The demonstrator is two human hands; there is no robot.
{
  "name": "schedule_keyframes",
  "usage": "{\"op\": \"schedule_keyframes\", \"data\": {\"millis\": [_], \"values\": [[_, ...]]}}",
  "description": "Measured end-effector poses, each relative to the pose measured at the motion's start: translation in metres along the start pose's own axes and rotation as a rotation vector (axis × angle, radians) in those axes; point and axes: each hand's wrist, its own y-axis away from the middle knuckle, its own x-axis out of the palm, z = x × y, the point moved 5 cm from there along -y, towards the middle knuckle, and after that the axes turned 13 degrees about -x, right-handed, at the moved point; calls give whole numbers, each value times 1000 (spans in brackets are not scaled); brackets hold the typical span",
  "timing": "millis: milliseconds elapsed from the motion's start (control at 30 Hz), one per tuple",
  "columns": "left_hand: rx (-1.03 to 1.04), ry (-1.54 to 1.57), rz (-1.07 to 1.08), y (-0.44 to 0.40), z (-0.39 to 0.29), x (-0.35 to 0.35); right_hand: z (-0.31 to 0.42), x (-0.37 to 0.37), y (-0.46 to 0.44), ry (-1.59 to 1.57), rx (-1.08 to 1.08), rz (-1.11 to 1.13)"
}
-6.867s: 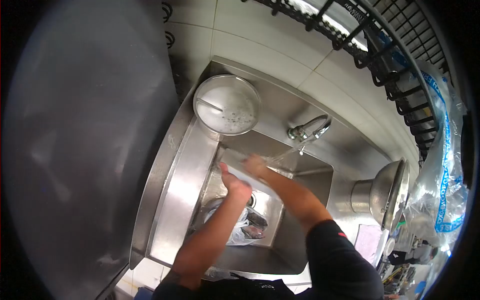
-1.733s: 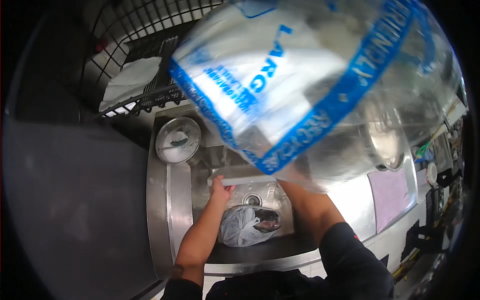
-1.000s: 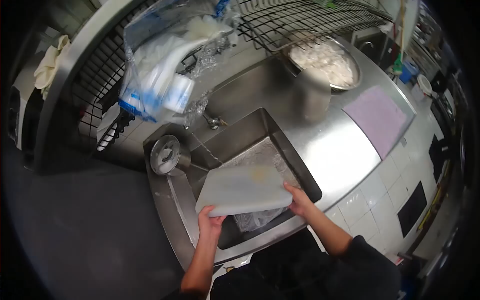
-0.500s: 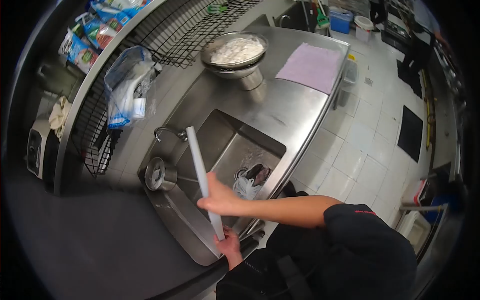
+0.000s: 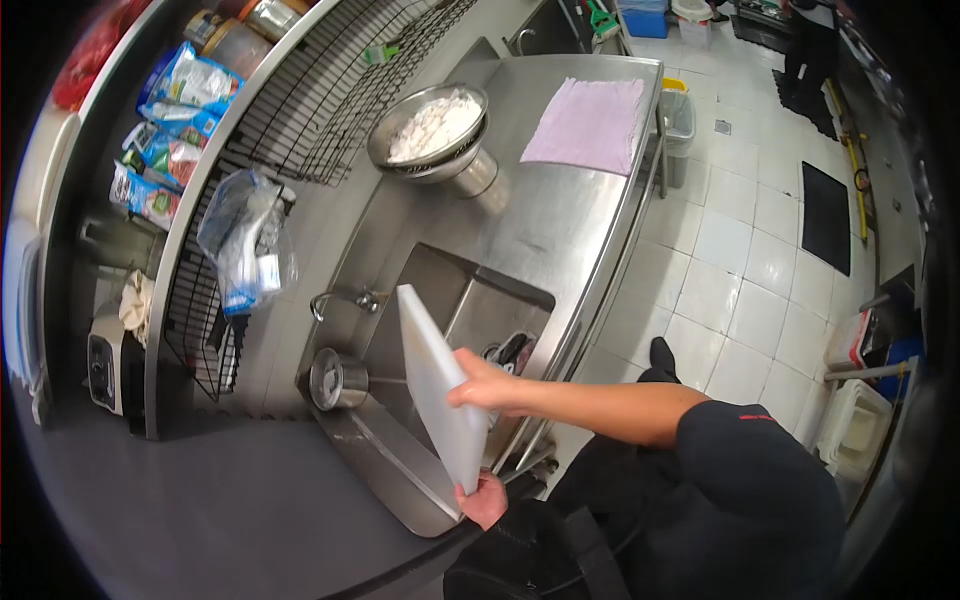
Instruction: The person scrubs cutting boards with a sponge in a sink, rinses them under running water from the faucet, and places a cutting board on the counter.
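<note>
A white cutting board (image 5: 432,385) is held tilted over the stainless steel sink (image 5: 385,335), one broad face showing. My right hand (image 5: 482,383) is closed on its near long edge. At the board's lower end, my left hand (image 5: 484,499) grips the corner, with some fingers hidden behind it. Beyond the board is the faucet (image 5: 345,298). Dark and pale items (image 5: 513,352) lie in the sink, partly covered by my right hand and the board.
A metal pot (image 5: 337,380) sits at the sink's corner. On the steel counter are a bowl of pale food pieces (image 5: 435,125) and a lilac cloth (image 5: 585,125). Wire racks (image 5: 330,110) and a shelf with packets (image 5: 195,80) line the wall. Another person (image 5: 810,45) stands far off.
The cutting board has turned from nearly edge-on to show its broad face. Both hands keep hold of it. My view has shifted, bringing more of the shelf into sight.
</note>
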Motion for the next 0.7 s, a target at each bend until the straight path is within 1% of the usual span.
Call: {"op": "schedule_keyframes", "data": {"millis": [33, 67, 100, 167, 200, 233, 267, 300, 333, 367, 433, 533, 567, 633, 700], "values": [[11, -71, -6, -9, 5, -2, -5, -22, 4, -84, 40, -8], [24, -142, -12, -18, 11, -2, 2, -47, 11, -86, 62, -24], [6, -143, -4, -26, 32, 6, 9, -73, 19, -87, 84, -40], [76, -296, -77, -41, 68, 21, 13, -126, 37, -168, 65, -60], [5, -299, -35, -52, 80, 24, 18, -152, 48, -158, 52, -75], [-16, -304, -27, -61, 103, 38, 25, -176, 63, -266, 92, -104], [-59, -432, -13, -65, 134, 61, 31, -201, 76, -372, 129, -134], [-101, -560, -1, -73, 158, 77, 31, -225, 87, -362, 115, -153], [-151, -608, -10, -90, 169, 80, 28, -249, 97, -394, 103, -192], [-170, -607, -3, -103, 189, 90, 31, -271, 105, -424, 92, -228], [-169, -715, 12, -126, 234, 114, 54, -306, 117, -408, 60, -268], [-291, -734, 50, -172, 283, 135, 77, -352, 126, -433, 3, -321], [-336, -738, 79, -182, 304, 146, 86, -365, 126, -431, -28, -345], [-354, -725, 87, -203, 341, 167, 100, -390, 121, -410, -63, -373], [-382, -748, 145, -228, 369, 188, 104, -413, 111, -422, -101, -430]]}}
